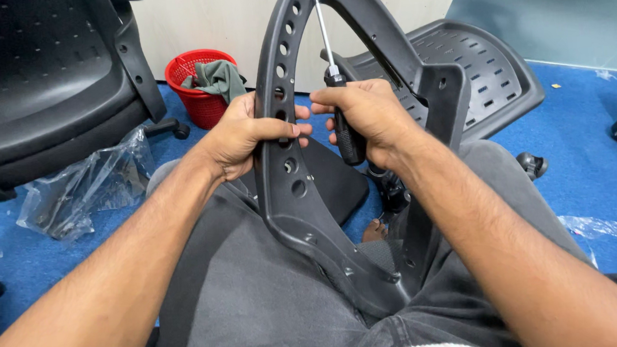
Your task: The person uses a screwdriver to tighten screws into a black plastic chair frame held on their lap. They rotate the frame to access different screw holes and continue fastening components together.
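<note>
My left hand (pixel 243 134) is wrapped around the left bar of a dark grey plastic chair frame (pixel 284 190), thumb lying across its row of round holes. The frame stands upright on my lap, its curved top rising between my two hands and its lower end resting against my grey trousers (pixel 259 295). My right hand (pixel 366 117) is closed around the black handle of a screwdriver (pixel 337 90), whose metal shaft points up through the frame's opening. On the blue carpet floor (pixel 587 166) behind my left hand sits a red plastic basket (pixel 197 105) with a crumpled grey-green cloth (pixel 219 78) stuffed into it and spilling over the rim. Near it lies a crinkled clear plastic bag (pixel 82 187); I cannot tell whether it holds anything. A perforated black seat pan (pixel 477 72) lies beyond my right hand.
</note>
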